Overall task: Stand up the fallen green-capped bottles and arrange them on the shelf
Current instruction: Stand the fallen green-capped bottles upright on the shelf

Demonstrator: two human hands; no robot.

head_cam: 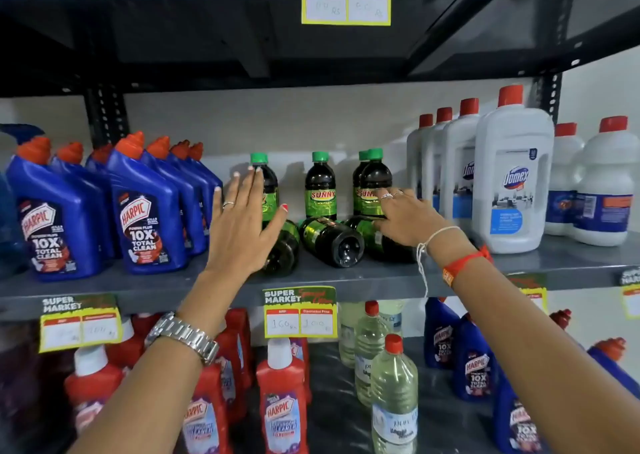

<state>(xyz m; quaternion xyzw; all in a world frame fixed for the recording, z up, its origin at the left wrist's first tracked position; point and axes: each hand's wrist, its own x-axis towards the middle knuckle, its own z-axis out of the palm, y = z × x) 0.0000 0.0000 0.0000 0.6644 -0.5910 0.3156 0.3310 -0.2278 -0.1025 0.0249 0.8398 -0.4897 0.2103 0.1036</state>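
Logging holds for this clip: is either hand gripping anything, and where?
Left hand is open, holding nothing. Right hand rests on a fallen bottle, fingers on its label; a closed grip cannot be told.

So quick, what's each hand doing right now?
Left hand: open, fingers spread, holding nothing.
Right hand: open, resting on a fallen bottle, not gripping it.
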